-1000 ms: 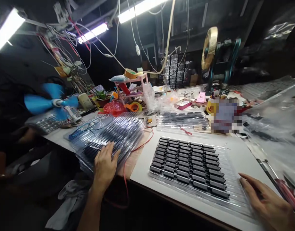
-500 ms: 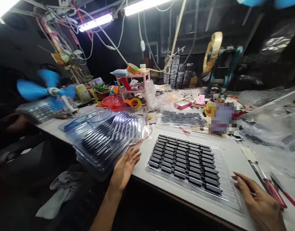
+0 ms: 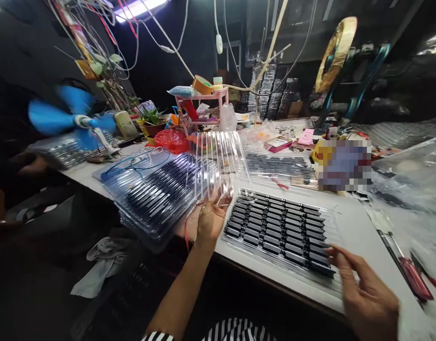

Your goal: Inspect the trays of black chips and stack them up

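A clear plastic tray (image 3: 278, 232) with rows of black ridged parts lies on the white table. My left hand (image 3: 211, 218) is at its left side, with the fingers around the lower edge of a clear ribbed sheet (image 3: 218, 156) that stands tilted up. At the right edge of the filled tray is my right hand (image 3: 360, 279), its fingertips against the end of the rows; the thumb and fingers are slightly apart. Left of my left hand sits a stack of clear trays (image 3: 161, 194) holding dark parts.
A blue fan (image 3: 79, 121) spins at the left. Behind are a pink rack (image 3: 204, 97), a red bag (image 3: 171, 141) and another ribbed tray (image 3: 282, 166). A red-handled screwdriver (image 3: 413, 277) lies at the right. Blue cord (image 3: 132, 166) rests on the stack.
The clear ribbed sheet has risen off the stack and moved right, now in my left hand. My right hand has moved left to the filled tray's parts. The view has shifted.
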The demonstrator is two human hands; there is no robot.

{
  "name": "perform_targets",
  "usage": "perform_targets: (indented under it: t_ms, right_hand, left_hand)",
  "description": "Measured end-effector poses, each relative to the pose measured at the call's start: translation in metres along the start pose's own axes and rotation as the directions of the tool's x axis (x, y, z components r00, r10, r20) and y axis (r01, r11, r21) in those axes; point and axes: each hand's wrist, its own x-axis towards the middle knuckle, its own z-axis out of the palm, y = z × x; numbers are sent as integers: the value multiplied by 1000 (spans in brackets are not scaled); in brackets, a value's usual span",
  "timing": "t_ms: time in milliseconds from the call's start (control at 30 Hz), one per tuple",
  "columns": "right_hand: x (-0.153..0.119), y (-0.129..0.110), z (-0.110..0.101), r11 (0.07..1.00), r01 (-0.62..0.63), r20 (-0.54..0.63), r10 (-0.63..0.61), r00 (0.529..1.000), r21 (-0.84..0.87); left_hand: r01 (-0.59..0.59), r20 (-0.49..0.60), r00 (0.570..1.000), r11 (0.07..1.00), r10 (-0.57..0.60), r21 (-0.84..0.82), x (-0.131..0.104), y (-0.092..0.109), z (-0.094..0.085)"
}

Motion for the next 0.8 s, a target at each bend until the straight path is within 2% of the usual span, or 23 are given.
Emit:
perform_targets:
  t_ms: [67, 100, 167, 200, 267, 367, 400, 433, 467, 500, 533, 633, 700, 800]
  right_hand:
    - [-8, -23, 25, 968, -70, 190, 24, 981, 239]
    - [-10, -33, 37, 922, -138, 282, 32, 959, 363]
    - [-8, -49, 58, 770, -265, 409, 5, 913, 580]
    - [-4, -54, 64, 696, -309, 431, 0, 902, 648]
    - [10, -58, 66, 607, -348, 421, 24, 907, 715]
    - [38, -41, 38, 565, -333, 309, 142, 941, 755]
    - [48, -31, 23, 542, -324, 256, 198, 946, 776]
    - [58, -21, 7, 518, -319, 206, 265, 942, 794]
    - [67, -11, -10, 508, -334, 190, 315, 930, 794]
    - [74, -2, -24, 535, -352, 188, 337, 923, 768]
    - [81, 6, -37, 579, -353, 171, 346, 922, 735]
    - [91, 14, -50, 669, -390, 179, 363, 914, 632]
    - [92, 11, -42, 694, -429, 230, 366, 902, 578]
    - [92, 7, -21, 734, -476, 317, 360, 877, 484]
  left_hand:
    - [7, 96, 995, 1000, -5, -25, -18, -25, 15]
    - [23, 168, 986, 999, -18, -28, -29, -39, 21]
    - [52, 321, 946, 999, -50, 3, -51, -64, 32]
    - [45, 391, 919, 998, -58, 43, -61, -75, 36]
    - [-18, 534, 842, 984, -80, 176, -75, -88, 40]
    - [-200, 707, 679, 877, -198, 437, -75, -79, 32]
    - [-247, 704, 673, 828, -228, 504, -69, -69, 25]
    - [-271, 672, 704, 787, -231, 554, -60, -57, 16]
    - [-255, 585, 787, 761, -196, 597, -49, -44, 5]
    - [-222, 446, 889, 751, -106, 622, -36, -31, -7]
    - [-206, 362, 931, 753, -46, 625, -23, -17, -20]
    - [-201, 212, 974, 762, 86, 615, 15, 14, -57]
    - [-189, 154, 981, 754, 116, 629, 31, 25, -73]
    - [-167, 132, 986, 704, 105, 690, 43, 25, -82]
